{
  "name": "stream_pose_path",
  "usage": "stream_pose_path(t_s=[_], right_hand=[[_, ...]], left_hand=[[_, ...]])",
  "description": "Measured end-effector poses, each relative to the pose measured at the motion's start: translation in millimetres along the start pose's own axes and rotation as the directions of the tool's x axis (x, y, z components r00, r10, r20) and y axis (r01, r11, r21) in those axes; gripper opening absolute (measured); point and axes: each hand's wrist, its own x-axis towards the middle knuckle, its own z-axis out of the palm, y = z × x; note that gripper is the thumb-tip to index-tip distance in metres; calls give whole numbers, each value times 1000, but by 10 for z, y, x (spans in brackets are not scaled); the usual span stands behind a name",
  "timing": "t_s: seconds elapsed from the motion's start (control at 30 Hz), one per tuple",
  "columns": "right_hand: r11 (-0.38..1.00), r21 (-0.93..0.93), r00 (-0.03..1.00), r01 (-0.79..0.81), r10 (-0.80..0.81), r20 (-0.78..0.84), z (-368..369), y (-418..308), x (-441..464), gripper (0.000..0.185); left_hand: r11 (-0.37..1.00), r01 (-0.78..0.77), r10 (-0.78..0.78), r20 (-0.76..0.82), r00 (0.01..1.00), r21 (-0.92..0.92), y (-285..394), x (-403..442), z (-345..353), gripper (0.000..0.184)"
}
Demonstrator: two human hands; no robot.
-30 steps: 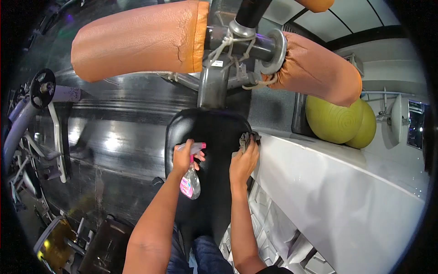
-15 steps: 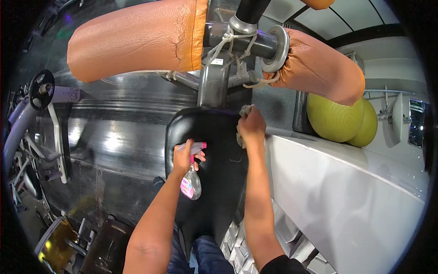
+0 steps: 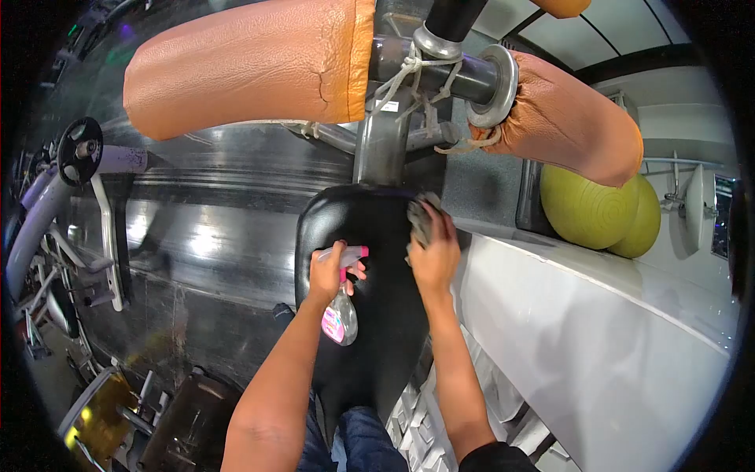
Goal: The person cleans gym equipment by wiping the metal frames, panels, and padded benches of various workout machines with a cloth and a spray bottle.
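Observation:
My left hand (image 3: pixel 329 275) is wrapped round the neck of a spray bottle (image 3: pixel 340 316) with a pink nozzle and a pink label. The bottle is held over the black padded bench (image 3: pixel 370 354). At the bench's far right edge, my right hand (image 3: pixel 436 253) grips a grey cloth (image 3: pixel 422 222) and presses it against the pad. Part of the cloth is covered by my fingers.
Two orange padded rollers (image 3: pixel 252 71) (image 3: pixel 574 118) on a metal bar stand beyond the bench. A white ledge (image 3: pixel 582 315) runs close along the right, with green exercise balls (image 3: pixel 590 206) behind it. Gym machines (image 3: pixel 79 157) stand at the left.
My right hand has turned and shifted slightly with the cloth, so more of the cloth shows. The left hand still holds the bottle over the bench. The whole view has shifted a little.

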Motion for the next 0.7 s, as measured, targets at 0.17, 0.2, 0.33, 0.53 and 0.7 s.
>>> stream_pose_path(t_s=[0.17,0.2,0.33,0.53,0.7], right_hand=[[993,-85,988,-79,66,-142,-19,92,-170,45],[995,-37,981,-94,86,-175,28,9,-141,45],[999,34,990,34,-29,-137,301,-241,-117,49],[987,-10,978,162,-159,134,110,-173,-368,55],[996,-33,994,83,-85,-63,-21,160,-299,48]], left_hand=[[1000,-20,20,-12,1000,12,4,-4,11,53],[1000,-20,20,-12,1000,10,-3,-5,10,53],[999,-33,33,-17,999,6,-38,13,-7,50],[1000,-17,17,-26,1000,-1,-38,-1,7,51],[998,-22,22,9,1000,66,-29,11,-32,53]])
